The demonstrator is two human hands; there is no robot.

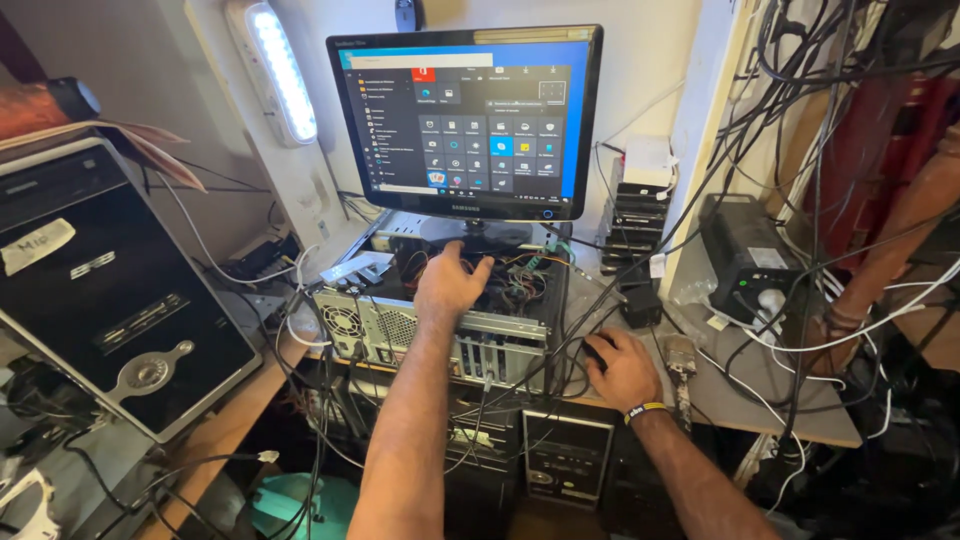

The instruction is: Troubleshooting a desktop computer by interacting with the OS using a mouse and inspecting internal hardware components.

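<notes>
Left hand: the left hand reaches over the open computer case, fingers spread and slightly curled, gripping nothing; it hangs above the tangle of coloured wires inside, and contact with them cannot be made out.
Right hand: the right hand lies palm down, curled over a black mouse on the bench, just to the right of the case; a yellow and black wristband sits on the wrist.
Computer case: it lies on its side at the middle of the bench, top panel off, its silver rear plate with fan grille and slots facing the camera.
Monitor: a black flat monitor stands upright on the far end of the case, its screen lit with a dark menu of tiles on a blue background.
Left side: a black tower computer leans tilted beside the case, with a paper label on its front; a lit white strip lamp leans on the wall above.
Right side: a black power unit with a white plug sits among many hanging black and white cables; a stack of small black devices stands by the wall.
Below: another tower computer stands under the bench edge.
</notes>
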